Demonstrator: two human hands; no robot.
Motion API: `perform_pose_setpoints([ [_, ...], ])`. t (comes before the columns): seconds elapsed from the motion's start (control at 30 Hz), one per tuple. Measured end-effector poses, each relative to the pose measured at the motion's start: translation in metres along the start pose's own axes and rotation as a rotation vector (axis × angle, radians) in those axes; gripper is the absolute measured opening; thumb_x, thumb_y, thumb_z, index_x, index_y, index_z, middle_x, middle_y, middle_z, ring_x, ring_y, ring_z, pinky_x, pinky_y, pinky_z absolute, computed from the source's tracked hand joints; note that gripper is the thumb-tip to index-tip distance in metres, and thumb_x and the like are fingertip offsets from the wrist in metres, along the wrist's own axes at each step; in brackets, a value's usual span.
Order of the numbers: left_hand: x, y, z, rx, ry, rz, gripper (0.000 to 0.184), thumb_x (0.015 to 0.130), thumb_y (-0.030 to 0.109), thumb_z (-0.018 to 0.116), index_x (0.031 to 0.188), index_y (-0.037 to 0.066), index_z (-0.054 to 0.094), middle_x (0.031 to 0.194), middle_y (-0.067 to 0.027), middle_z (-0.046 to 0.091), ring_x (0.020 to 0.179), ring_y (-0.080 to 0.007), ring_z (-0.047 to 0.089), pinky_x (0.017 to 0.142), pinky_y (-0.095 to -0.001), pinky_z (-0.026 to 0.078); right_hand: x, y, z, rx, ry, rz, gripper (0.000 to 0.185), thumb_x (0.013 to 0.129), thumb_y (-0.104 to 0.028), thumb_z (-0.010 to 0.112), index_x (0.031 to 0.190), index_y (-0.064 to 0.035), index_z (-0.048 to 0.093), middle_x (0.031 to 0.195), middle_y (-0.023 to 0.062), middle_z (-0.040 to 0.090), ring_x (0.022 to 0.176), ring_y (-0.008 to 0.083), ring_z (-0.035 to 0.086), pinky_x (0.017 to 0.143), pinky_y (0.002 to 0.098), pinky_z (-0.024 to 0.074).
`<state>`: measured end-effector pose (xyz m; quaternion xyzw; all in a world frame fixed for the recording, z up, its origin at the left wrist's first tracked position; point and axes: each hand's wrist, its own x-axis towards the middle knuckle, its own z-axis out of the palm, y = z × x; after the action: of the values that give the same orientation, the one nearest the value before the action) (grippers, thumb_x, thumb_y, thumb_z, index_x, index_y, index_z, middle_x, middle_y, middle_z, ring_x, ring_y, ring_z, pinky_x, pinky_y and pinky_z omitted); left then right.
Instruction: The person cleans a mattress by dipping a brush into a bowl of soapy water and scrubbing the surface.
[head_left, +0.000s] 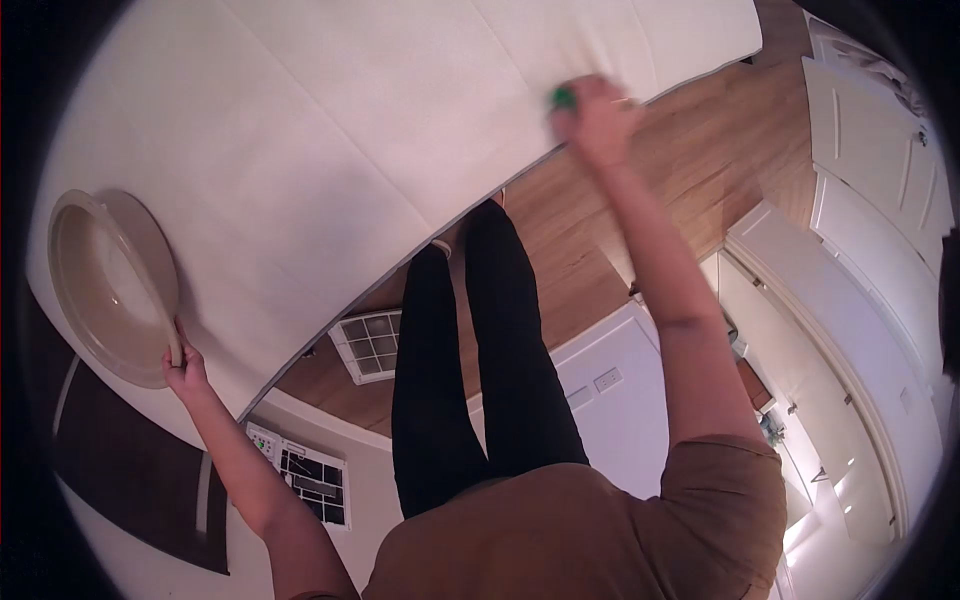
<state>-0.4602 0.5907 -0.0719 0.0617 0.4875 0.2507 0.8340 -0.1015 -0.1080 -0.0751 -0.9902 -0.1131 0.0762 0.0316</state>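
Note:
My left hand [184,370] is closed on the rim of a beige plastic basin [100,290], at the left end of a large cream mattress [350,120]. The basin is tilted. At the mattress's near edge on the right, my right hand [597,118] is smeared by motion, its fingers curled around a small green object [564,98]. That object is mostly covered by the hand, and its kind cannot be made out. Faint streaks of blur lie on the fabric just above this hand.
Wooden floor [690,170] runs along the mattress, where my legs [510,330] stand close to its edge. A dark brown panel [130,460] is at lower left. A white grid-fronted unit [370,346] stands by the floor. White doors [865,130] and cabinets [800,250] line the right.

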Motion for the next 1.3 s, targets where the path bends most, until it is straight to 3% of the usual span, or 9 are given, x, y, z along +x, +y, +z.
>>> perform_pose_setpoints([
  [0.1,-0.001,-0.004,0.004,-0.018,-0.005,-0.006,0.059,0.08,-0.007,0.035,0.138,-0.013,0.023,0.141,-0.0301,0.032,0.132,-0.0421,0.032,0.1,-0.0463,0.046,-0.001,-0.006,0.016,-0.016,0.182,0.136,0.029,0.069,-0.028,0.066,0.096,-0.017,0.063,0.109,0.0024,0.058,0.104,0.0249,0.053,0.082,0.0516,0.0361],
  [0.23,-0.001,0.0,0.003,-0.178,0.056,-0.058,0.058,0.082,-0.002,0.036,0.138,-0.012,0.025,0.14,-0.0295,0.035,0.132,-0.0403,0.035,0.095,-0.0434,0.051,-0.122,-0.202,0.053,0.201,-0.353,-0.509,0.024,0.079,-0.028,0.055,0.095,-0.012,0.061,0.102,0.0077,0.057,0.104,0.0265,0.052,0.088,0.0557,0.0392],
  [0.37,-0.008,-0.003,0.003,-0.128,0.033,-0.017,0.058,0.082,0.002,0.038,0.137,-0.012,0.027,0.138,-0.029,0.039,0.131,-0.0398,0.037,0.092,-0.042,0.053,-0.135,-0.207,0.055,0.53,-0.115,-0.742,0.017,0.08,-0.027,0.054,0.089,-0.0155,0.063,0.099,0.0073,0.056,0.107,0.0258,0.05,0.086,0.0588,0.0402],
  [0.6,-0.007,-0.017,0.014,-0.051,0.091,0.081,0.056,0.088,0.012,0.043,0.139,-0.006,0.03,0.137,-0.0251,0.042,0.128,-0.0388,0.041,0.093,-0.0419,0.052,0.074,0.12,-0.004,-0.025,0.178,0.07,0.034,0.068,-0.033,0.067,0.1,-0.0222,0.062,0.108,0.0046,0.055,0.106,0.0249,0.05,0.086,0.052,0.0349],
  [0.73,-0.052,-0.088,0.056,0.031,0.251,0.27,0.061,0.093,0.029,0.049,0.139,-0.004,0.029,0.135,-0.0258,0.042,0.124,-0.0412,0.044,0.093,-0.0432,0.053,0.089,0.061,0.001,0.174,0.276,0.285,0.034,0.071,-0.032,0.065,0.1,-0.0152,0.061,0.103,0.0094,0.058,0.1,0.0294,0.051,0.084,0.0513,0.0349],
  [0.87,-0.067,-0.137,0.08,0.285,0.343,0.469,0.074,0.093,0.045,0.05,0.14,-0.006,0.023,0.135,-0.0278,0.039,0.12,-0.0435,0.047,0.091,-0.0445,0.054,0.011,-0.153,0.056,0.194,0.028,-0.422,0.022,0.075,-0.022,0.055,0.093,-0.0104,0.059,0.094,0.0164,0.057,0.09,0.032,0.055,0.079,0.0644,0.0384],
  [1.0,-0.09,-0.153,0.103,-0.023,0.401,0.35,0.082,0.091,0.048,0.052,0.139,-0.009,0.018,0.133,-0.0305,0.039,0.119,-0.0435,0.047,0.091,-0.0439,0.054,0.057,-0.154,0.052,0.472,0.081,-0.821,0.021,0.073,-0.018,0.054,0.089,-0.006,0.059,0.09,0.0175,0.056,0.077,0.0298,0.057,0.078,0.0616,0.0421],
  [1.2,-0.146,-0.123,0.066,-0.022,0.658,0.539,0.097,0.081,0.057,0.062,0.132,-0.017,0.024,0.128,-0.033,0.043,0.119,-0.0424,0.047,0.092,-0.0435,0.053,0.226,0.191,-0.044,-0.137,0.22,0.309,0.026,0.077,-0.024,0.061,0.098,-0.0086,0.062,0.098,0.0136,0.063,0.095,0.0302,0.059,0.078,0.0491,0.0448],
  [1.3,-0.166,-0.112,0.024,-0.006,0.573,0.434,0.101,0.081,0.057,0.062,0.135,-0.016,0.019,0.131,-0.0246,0.041,0.115,-0.0453,0.05,0.093,-0.0482,0.052,0.208,0.327,-0.074,0.315,0.048,0.536,0.044,0.077,-0.038,0.064,0.106,-0.0052,0.063,0.107,0.0158,0.065,0.103,0.0303,0.062,0.084,0.0401,0.0478],
])
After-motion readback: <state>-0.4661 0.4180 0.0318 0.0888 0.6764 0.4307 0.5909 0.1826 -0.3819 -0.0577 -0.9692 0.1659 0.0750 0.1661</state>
